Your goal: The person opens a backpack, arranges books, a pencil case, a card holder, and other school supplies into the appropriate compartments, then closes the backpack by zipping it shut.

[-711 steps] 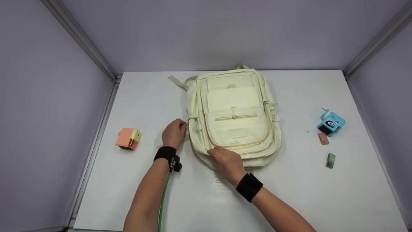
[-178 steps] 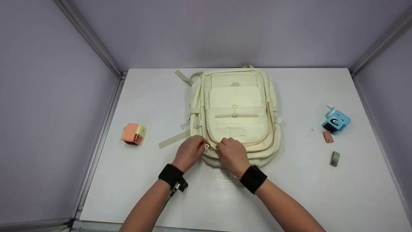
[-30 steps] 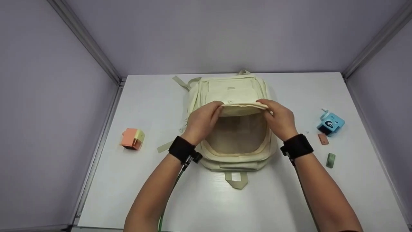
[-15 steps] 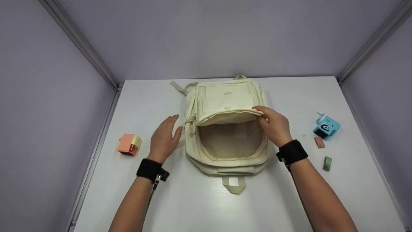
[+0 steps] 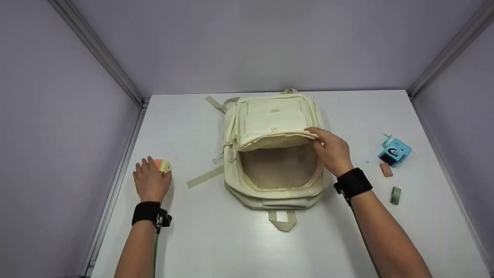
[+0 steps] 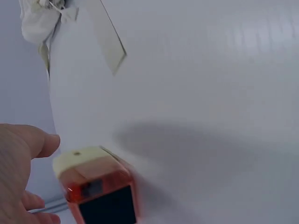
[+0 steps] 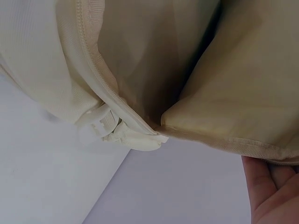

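Observation:
A cream backpack (image 5: 251,193) lies on the table with its front compartment unzipped and gaping. My right hand (image 5: 335,152) pinches the edge of the lifted front flap (image 5: 278,138) at its right side. In the right wrist view, the fingers (image 7: 261,186) grip the zipper-lined edge beside the dark interior. Over at the left, my left hand (image 5: 151,183) reaches over an orange and yellow pencil sharpener (image 5: 164,166), fingers spread. From the left wrist, the thumb (image 6: 44,143) stands apart from the sharpener's cream face (image 6: 77,157), which has a small hole.
On the right stand a blue panda pencil sharpener (image 5: 395,150) with a crank, a reddish-brown eraser-like block (image 5: 386,170) and a small green block (image 5: 395,195). A loose strap (image 5: 204,177) sticks out left of the backpack. Walls border the table at the back and sides.
The backpack's front compartment was unzipped and its flap lifted by both hands. My left hand then let go and moved left to the orange sharpener; the right kept holding the flap.

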